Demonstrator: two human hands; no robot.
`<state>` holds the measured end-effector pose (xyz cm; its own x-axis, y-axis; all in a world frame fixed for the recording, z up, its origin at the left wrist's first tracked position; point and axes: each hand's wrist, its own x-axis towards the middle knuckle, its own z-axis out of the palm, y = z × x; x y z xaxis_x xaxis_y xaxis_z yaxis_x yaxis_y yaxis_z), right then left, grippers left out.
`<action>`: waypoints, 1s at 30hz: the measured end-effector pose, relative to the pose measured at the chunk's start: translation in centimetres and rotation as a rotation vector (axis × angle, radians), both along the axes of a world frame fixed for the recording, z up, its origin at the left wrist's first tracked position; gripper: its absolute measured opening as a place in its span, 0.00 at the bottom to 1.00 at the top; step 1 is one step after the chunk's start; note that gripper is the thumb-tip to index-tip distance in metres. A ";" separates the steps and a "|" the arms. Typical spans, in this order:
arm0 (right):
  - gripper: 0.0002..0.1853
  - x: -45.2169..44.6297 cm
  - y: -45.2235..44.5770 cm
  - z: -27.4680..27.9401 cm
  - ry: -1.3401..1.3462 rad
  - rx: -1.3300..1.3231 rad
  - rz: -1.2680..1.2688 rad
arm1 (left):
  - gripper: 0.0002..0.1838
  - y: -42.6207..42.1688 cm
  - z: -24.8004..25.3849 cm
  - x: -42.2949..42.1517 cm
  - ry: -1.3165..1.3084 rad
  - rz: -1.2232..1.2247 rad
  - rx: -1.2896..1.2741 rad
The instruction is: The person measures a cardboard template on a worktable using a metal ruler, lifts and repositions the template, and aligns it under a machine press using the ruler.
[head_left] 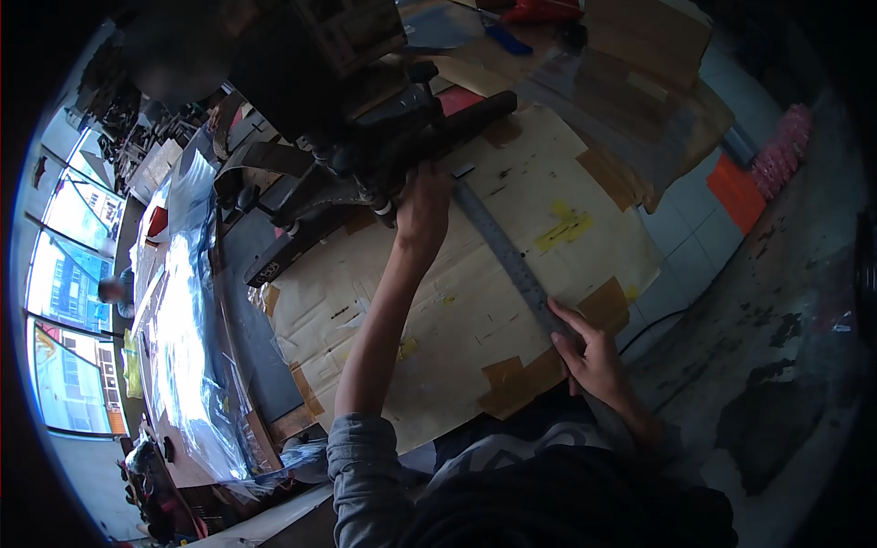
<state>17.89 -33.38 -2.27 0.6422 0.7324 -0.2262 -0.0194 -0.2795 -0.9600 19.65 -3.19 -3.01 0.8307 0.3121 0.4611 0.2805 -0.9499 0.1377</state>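
A long, flat grey strip (501,245) slants across the paper-covered work surface (429,315). My right hand (589,354) grips its near end, thumb on top. At the strip's far end, my left hand (425,208) is closed beside the dark metal machine (365,173), its fingertips partly hidden. Whether it pinches the strip or a part of the machine is unclear. A small pale, shiny piece (464,170) shows just past the left fingers. The machine's long dark bar (480,119) runs across the back of the paper.
Brown tape patches (513,384) hold the paper's edges. Clear plastic sheeting (196,365) covers a table on the left. Behind lie brown cardboard (662,46) and a blue-handled tool (507,38). A pink fluffy item (783,151) is at right. Another person (116,290) is near the windows.
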 end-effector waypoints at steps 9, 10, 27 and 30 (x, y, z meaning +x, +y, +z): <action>0.23 0.3 0.1 0.3 -0.001 -0.032 0.035 | 0.11 0.6 0.0 -0.5 -0.098 -0.102 -0.053; 0.23 0.3 0.1 0.3 0.002 -0.038 0.036 | 0.10 0.6 0.0 -0.5 -0.119 -0.112 -0.061; 0.24 0.8 0.4 0.5 0.016 -0.069 0.056 | 0.10 1.3 -0.1 0.2 -0.063 -0.066 -0.093; 0.24 0.8 0.4 0.5 0.009 -0.065 0.059 | 0.09 1.1 0.2 0.1 -0.055 -0.068 -0.104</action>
<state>18.64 -32.99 -1.81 0.5957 0.7528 -0.2803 -0.0098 -0.3421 -0.9396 19.71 -2.06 -2.86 0.8257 0.3045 0.4749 0.2052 -0.9463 0.2499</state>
